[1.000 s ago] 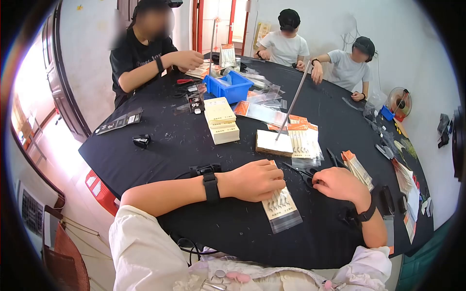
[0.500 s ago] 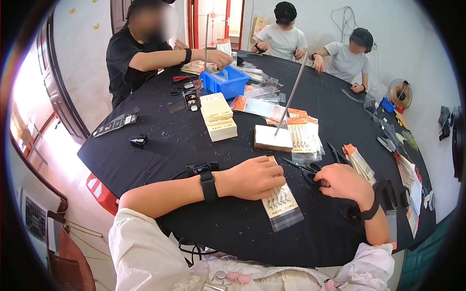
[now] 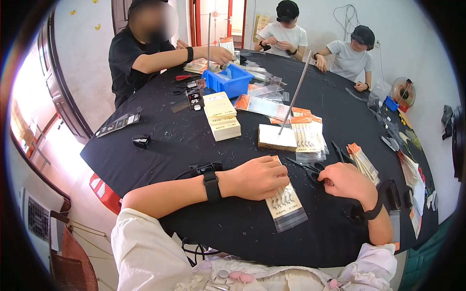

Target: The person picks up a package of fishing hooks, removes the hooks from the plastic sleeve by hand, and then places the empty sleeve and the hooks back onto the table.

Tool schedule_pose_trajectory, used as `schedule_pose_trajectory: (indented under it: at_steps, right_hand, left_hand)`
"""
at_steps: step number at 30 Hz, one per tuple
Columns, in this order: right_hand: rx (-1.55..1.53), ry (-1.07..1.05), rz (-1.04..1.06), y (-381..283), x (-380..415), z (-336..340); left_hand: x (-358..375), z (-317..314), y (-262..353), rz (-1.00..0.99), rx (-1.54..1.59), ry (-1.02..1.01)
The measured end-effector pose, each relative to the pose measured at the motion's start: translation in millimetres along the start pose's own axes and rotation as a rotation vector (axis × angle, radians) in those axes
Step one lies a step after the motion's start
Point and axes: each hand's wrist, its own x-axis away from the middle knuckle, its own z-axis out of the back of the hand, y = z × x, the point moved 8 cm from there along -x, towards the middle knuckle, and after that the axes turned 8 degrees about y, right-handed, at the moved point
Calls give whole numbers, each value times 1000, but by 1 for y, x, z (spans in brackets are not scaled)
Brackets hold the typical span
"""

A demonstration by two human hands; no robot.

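My left hand (image 3: 257, 178) lies over the upper part of a clear packet (image 3: 287, 206), its fingers curled and pressed on it. The packet holds a cream printed card with a row of small dark hooks and an orange top. Its clear lower end points toward me. To the right, my right hand (image 3: 350, 183) is closed, thumb and fingers bent at the handle loops of black scissors (image 3: 312, 169). The scissors lie on the black cloth, blades pointing up and left toward the packet. My palm hides part of the grip.
Beyond my hands stand a white-topped block (image 3: 276, 137) with an upright metal rod and a cream card stack (image 3: 223, 121). Filled packets (image 3: 309, 138) lie beside the block. A blue bin (image 3: 228, 82) is farther back. Three people sit around the table.
The view has shifted slightly, while both my hands keep nearly the same pose at the packet and scissors. Across the table, a person in white has brought both hands together in front of the chest.
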Motion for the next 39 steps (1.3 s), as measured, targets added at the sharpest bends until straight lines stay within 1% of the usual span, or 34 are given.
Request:
schedule_pose_trajectory:
  at_steps: [6, 12, 14, 18, 21, 23, 24, 25, 27, 28, 29, 31, 35, 37, 39]
  right_hand:
    - [-36, 12, -5, 3, -1, -1]
    - [1, -7, 8, 3, -1, -6]
    - [2, 0, 14, 4, -1, -6]
    - [-6, -1, 0, 5, 0, -8]
    - [10, 41, 25, 3, -3, -2]
    - [35, -24, -9, 4, -1, -5]
    - [10, 16, -11, 5, -1, -5]
    - [-9, -1, -2, 1, -2, -9]
    - [-68, 69, -15, 2, -3, -2]
    - [-55, 15, -51, 6, -3, -6]
    - [-51, 46, -1, 5, -3, -5]
    - [-47, 57, 27, 2, -4, -4]
    - [6, 63, 10, 4, -4, -9]
    - [20, 38, -12, 6, -5, -13]
    - [5, 68, 14, 5, -4, -11]
  left_hand:
    - [0, 0, 0, -11, -6, 2]
    - [0, 0, 1, -10, -5, 5]
    - [0, -2, -1, 20, -9, -38]
    - [-1, -1, 1, 13, -7, -37]
    - [-2, 3, -1, 0, -43, -46]
    - [-4, 4, 3, -28, -25, 24]
    - [-2, 3, 3, -15, -34, 14]
    - [2, 4, 2, 8, -23, 5]
    - [-1, -1, -1, 35, -5, -62]
    - [-2, -1, -2, 48, -7, -73]
    - [-1, -2, -3, 49, 14, -49]
    - [-2, 2, -2, 40, -2, -24]
    - [-5, 2, 2, 43, 15, -52]
    - [-5, 1, -1, 71, -26, -84]
    - [-6, 1, 0, 57, -19, -73]
